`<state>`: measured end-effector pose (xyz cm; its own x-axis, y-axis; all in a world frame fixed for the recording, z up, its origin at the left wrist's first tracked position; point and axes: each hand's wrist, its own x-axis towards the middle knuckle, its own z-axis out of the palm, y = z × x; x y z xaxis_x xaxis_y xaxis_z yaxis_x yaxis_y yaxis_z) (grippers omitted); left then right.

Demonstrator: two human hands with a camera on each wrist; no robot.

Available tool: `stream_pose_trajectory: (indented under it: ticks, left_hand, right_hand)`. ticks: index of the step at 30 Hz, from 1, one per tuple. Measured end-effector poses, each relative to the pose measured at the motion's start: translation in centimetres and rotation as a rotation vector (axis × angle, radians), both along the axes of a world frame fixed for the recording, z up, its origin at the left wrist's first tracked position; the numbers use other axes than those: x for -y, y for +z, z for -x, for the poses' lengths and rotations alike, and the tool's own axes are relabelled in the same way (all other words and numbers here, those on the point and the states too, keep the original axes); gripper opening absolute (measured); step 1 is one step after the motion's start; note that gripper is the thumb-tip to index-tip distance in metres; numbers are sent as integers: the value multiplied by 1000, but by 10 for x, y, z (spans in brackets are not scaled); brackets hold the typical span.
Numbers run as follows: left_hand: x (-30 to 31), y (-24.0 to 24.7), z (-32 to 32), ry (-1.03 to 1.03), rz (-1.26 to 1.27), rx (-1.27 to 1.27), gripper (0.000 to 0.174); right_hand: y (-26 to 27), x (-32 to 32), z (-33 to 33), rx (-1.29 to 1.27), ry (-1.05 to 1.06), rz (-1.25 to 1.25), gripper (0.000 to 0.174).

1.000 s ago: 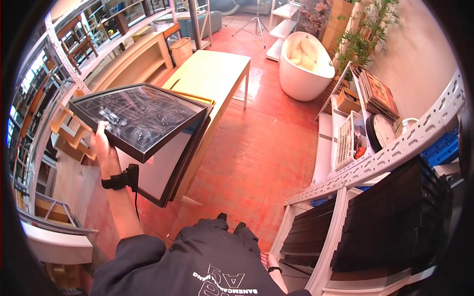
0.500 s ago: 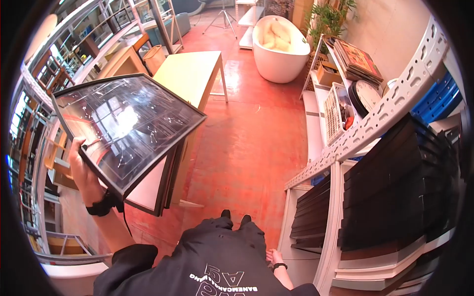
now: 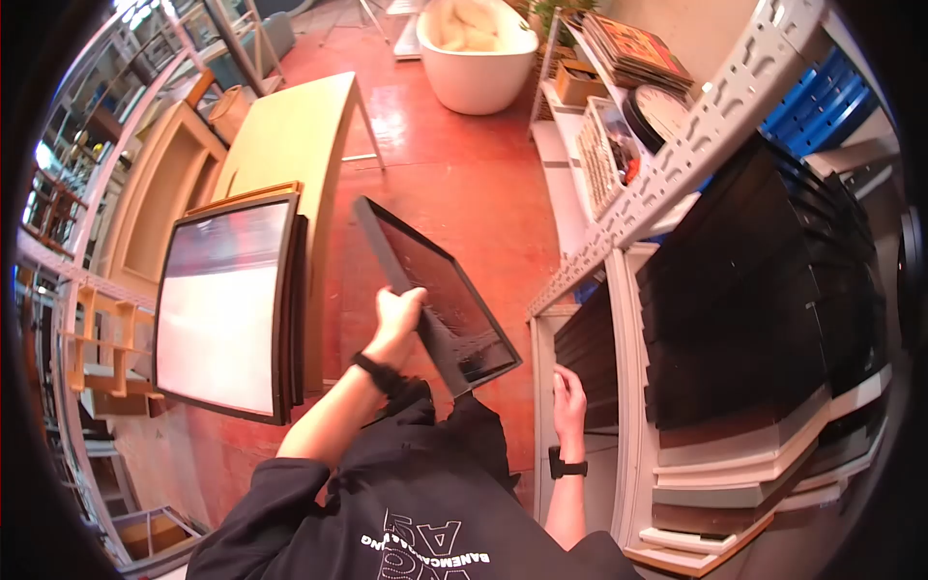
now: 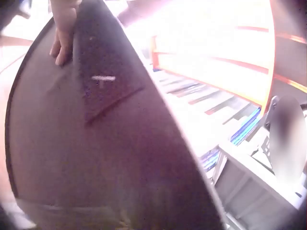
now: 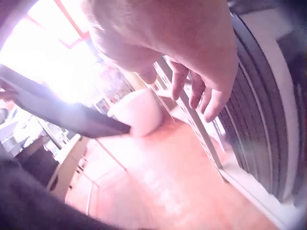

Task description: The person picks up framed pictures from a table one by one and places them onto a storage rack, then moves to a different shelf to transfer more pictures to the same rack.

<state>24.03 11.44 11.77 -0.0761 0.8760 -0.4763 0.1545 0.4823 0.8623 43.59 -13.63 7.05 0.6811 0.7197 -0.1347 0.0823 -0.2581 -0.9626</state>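
My left hand (image 3: 398,324) grips the long edge of a black-framed panel (image 3: 447,290), which tilts in front of my body; its dark glossy face is turned to the right. In the left wrist view, fingers (image 4: 62,48) lie on the panel's broad dark back (image 4: 115,158). My right hand (image 3: 569,411) is raised beside the right-hand rack, fingers loosely bent and holding nothing. The right wrist view shows that hand (image 5: 168,43) near a row of dark panels (image 5: 254,110), with a gap visible between its fingertips and them.
Framed panels (image 3: 220,319) lean against the pale wooden table (image 3: 300,116) at left. At right, a perforated metal rack (image 3: 630,358) holds many dark panels (image 3: 739,300). Farther off are a white tub (image 3: 478,72), a wire basket (image 3: 604,159) and a round clock (image 3: 662,111).
My left hand has carried the panel rightward, away from the leaning frames, and turned it steeper. My right hand has risen from low beside my body. The head view has shifted.
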Motion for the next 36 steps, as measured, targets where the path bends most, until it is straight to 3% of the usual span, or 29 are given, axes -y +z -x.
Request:
stream_pose_trajectory:
  ticks: [1,3,5,6,9,11,13,15,18,22,25,26,29,31,35,36]
  left_hand:
    - [10,-24,-26,20,9,-82,64]
    - [40,-43,-70,-4,96,-8,53]
    - [62,-105,-93,-186,196,-4,45]
    - [85,-76,-108,-102,210,-75,51]
    - [119,-92,-125,-205,404,-74,69]
    - [138,-85,-133,-244,433,-122,72]
    - [153,-84,-137,-316,498,-97,73]
    - [171,-81,-139,-368,520,-95,74]
    - [191,-80,-136,-478,549,-110,72]
    - [223,-90,-131,-516,468,-85,70]
    - [252,-124,-127,-628,440,-159,63]
    - [268,-149,-125,-611,319,-145,55]
    - [279,-153,-123,-680,296,-136,52]
    - [273,-149,-124,-722,557,91,54]
    - [253,-134,-126,-1167,751,73,53]
    - [256,-135,-124,-1166,757,73,53]
  right_hand:
    - [21,-7,-1,47,45,-12,30]
    - [50,-14,-3,146,179,119,32]
    - [79,-15,1,341,339,326,43]
    - [78,-13,0,326,410,399,48]
    - [43,5,4,381,494,496,54]
    - [16,19,7,456,518,521,56]
    - [7,28,13,353,590,738,56]
    - [1,41,21,300,522,780,48]
    - [-13,61,30,272,282,562,48]
    - [-21,82,48,308,202,641,46]
    - [-25,89,59,346,126,664,46]
    - [-31,91,60,306,74,708,44]
    - [-27,98,57,305,-69,710,38]
    - [-34,116,52,234,-133,678,32]
    - [-59,158,50,236,-185,621,28]
    - [-61,164,55,234,-183,626,28]
